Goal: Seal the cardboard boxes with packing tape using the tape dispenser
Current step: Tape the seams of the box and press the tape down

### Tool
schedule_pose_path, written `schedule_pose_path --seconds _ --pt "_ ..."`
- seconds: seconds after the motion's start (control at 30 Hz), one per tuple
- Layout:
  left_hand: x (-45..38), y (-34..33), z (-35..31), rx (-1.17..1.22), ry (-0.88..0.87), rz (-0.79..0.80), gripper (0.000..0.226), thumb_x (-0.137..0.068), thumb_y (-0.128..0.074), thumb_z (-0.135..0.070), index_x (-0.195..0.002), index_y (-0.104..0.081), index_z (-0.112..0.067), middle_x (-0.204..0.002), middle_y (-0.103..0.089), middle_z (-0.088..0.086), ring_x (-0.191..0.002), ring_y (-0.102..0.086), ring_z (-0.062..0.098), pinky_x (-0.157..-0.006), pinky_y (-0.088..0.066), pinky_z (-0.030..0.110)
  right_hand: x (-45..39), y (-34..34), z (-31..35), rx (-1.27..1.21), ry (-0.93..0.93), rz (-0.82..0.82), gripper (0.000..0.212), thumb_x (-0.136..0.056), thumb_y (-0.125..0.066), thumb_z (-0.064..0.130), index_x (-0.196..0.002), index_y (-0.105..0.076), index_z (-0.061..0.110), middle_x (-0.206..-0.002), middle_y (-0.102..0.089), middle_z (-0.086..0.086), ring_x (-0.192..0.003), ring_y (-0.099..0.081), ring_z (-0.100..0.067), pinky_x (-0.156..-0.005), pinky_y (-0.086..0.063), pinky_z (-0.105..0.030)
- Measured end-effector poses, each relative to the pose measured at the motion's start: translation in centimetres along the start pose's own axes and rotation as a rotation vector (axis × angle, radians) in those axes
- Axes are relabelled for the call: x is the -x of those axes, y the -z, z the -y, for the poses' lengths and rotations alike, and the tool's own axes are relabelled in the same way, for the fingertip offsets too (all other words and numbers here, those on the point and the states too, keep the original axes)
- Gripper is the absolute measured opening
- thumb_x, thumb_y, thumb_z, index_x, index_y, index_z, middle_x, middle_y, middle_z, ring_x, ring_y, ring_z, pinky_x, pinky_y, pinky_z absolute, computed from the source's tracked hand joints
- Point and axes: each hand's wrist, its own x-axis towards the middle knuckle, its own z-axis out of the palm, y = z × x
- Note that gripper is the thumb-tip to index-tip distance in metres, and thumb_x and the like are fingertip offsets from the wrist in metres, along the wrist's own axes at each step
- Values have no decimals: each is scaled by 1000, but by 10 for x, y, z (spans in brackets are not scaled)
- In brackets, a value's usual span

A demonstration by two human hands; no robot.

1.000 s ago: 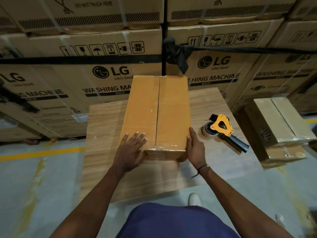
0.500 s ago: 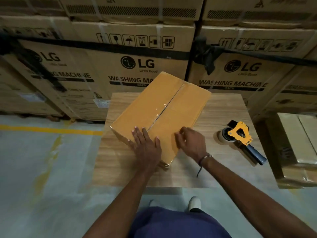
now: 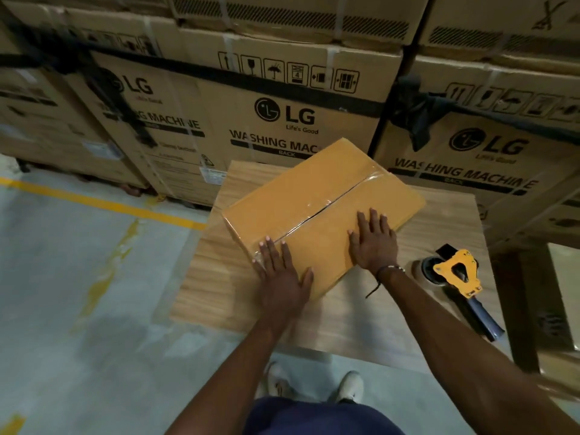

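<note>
Cardboard box on wooden table, now skewed diagonally, far end swung right vs square-on 1 s ago; rotated further than 0.5 s ago. Clear tape along centre seam, wrapping over near-left end, glossy wrinkles visible.

Left hand flat, fingers straight and together, pressing on near-left corner of box over taped end; thumb on top face. Moved from left half of top face to the corner. Nothing gripped.

Right hand flat on top face near right long edge, fingers straight and slightly spread, palm down. Earlier cupped on near-right corner, now further up the lid. Nothing gripped. Dark band at wrist.

Tape dispenser lying on table right of box, apart from it, yellow frame up, dark handle pointing toward near-right table edge. Untouched, same spot on table throughout.

Stacked washing-machine cartons behind table. Yellow floor line left. White shoes below table edge.
</note>
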Motion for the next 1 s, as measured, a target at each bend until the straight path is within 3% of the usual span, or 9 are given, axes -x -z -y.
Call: schedule_pose_path --seconds 0.2,0.3,0.4,0.5,0.57,0.63,0.77,0.87,1.0 --pt "-45 21 76 -166 -319 96 91 -98 -15 -76 -165 -9 -14 -171 9 17 -158 8 35 -123 -13 64 72 -14 14 125 -79 -7 78 -100 -18 60 -163 -25 14 -166 -22 -26 -145 -30 -49 -111 -36 -55" --pt "-70 42 91 -276 -377 141 86 -97 -4 -73 -165 -4 -20 -172 9 10 -159 5 29 -124 -14 61 103 -21 25 153 -42 5 81 -100 -18 62 -162 -26 11 -163 -24 -33 -142 -33 -51 -110 -37 -55" --pt "-85 50 83 -327 -292 150 75 -101 -6 -63 -165 -5 -23 -173 8 6 -159 4 31 -124 -9 63 117 -17 30 203 21 53 78 -103 -19 61 -164 -19 13 -163 -21 -33 -144 -31 -49 -112 -35 -53" --pt "-75 42 47 -229 -88 136 66 -108 -24 -45 -165 -6 -16 -172 3 12 -158 3 37 -123 -9 65 111 -3 24 169 66 -15 68 -101 -25 60 -152 -38 17 -141 -43 -28 -124 -43 -43 -97 -43 -50" --pt "-52 32 13 -67 17 136 71 -107 -29 -47 -165 -6 -13 -171 4 17 -157 5 41 -123 -7 66 92 11 14 69 65 -59 60 -98 -27 58 -140 -47 20 -127 -48 -20 -113 -44 -36 -89 -43 -46" --pt "-21 14 -23 -15 1 118 78 -103 -30 -59 -165 -7 -18 -170 6 23 -155 9 45 -121 -2 68 64 27 -2 -27 80 -72 60 -97 -32 54 -144 -46 20 -142 -44 -22 -124 -43 -39 -95 -42 -49" --pt "20 -11 -61 -16 -59 115 86 -94 -19 -78 -164 -5 -29 -167 13 29 -153 18 50 -115 7 75 2 42 -42 -13 106 66 64 -103 -39 53 -161 -29 29 -172 -10 -13 -154 -16 -42 -121 -25 -59" --pt "14 -12 -59 -80 -47 149 89 -90 -8 -80 -164 -7 -30 -166 12 31 -152 16 52 -113 2 79 -18 39 -65 47 33 174 67 -103 -33 64 -163 -14 41 -174 2 -2 -157 0 -42 -120 -14 -69" --pt "1 -8 -38 -115 -94 214 88 -90 -4 -78 -165 -2 -32 -166 19 28 -151 23 50 -113 5 77 -2 30 -60 37 -11 154 69 -102 -27 67 -164 -10 42 -174 3 -1 -157 4 -42 -118 -14 -73"
